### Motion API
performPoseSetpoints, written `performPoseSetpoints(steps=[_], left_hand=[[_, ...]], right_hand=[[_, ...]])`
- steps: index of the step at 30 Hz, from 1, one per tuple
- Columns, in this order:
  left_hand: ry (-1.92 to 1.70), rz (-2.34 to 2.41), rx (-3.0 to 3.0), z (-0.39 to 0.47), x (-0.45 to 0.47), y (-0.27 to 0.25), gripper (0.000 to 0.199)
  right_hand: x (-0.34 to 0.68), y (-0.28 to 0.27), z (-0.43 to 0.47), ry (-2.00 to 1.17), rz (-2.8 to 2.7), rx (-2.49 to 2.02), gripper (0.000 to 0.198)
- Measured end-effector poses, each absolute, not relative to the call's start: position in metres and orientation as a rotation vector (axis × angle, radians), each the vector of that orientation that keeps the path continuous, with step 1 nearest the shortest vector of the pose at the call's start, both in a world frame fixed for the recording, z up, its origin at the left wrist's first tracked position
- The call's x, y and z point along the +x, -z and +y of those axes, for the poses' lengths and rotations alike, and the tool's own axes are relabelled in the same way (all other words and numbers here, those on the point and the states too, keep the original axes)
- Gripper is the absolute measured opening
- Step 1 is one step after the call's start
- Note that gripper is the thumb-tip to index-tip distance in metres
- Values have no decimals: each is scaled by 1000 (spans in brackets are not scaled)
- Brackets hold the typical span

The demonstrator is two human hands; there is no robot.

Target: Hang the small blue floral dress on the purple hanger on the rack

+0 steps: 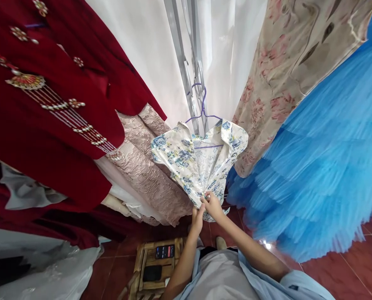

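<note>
A white shirt with blue flowers (182, 154) hangs on a purple wire hanger (202, 109) in front of me. Its collar and upper front are spread apart, showing the inner back and the hanger's lower bar. Both hands meet at the front edges, low on the shirt. My right hand (213, 206) pinches the cloth at the point where the two edges come together. Just below and to the left, my left hand (197, 217) grips the shirt's front edge. Any button between the fingers is too small to make out.
A grey metal stand (179, 46) rises behind the shirt before a white curtain (136, 37). Dark red garments (64, 125) hang at left, a blue tulle dress (323, 166) and a floral dress (273, 83) at right. Below is a wooden stool (140, 271) with a phone (165, 251).
</note>
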State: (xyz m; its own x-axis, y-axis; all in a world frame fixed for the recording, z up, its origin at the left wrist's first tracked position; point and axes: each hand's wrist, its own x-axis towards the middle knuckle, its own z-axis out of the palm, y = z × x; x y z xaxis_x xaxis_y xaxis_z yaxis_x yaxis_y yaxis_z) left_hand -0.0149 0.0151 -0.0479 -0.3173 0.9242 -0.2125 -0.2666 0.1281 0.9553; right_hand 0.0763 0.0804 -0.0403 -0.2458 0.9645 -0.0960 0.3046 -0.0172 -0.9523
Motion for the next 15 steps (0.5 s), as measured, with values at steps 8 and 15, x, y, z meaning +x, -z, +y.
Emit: performPoseSetpoints(steps=[8,15], left_hand=[[-1483,1582,744,30,-15,44,35],[-1452,1609,951,34,-19,44,25]], right_hand=[[99,33,87,-1609,-1392,-1231,36],[113,4,92,-1986,-1116,-1273,33]])
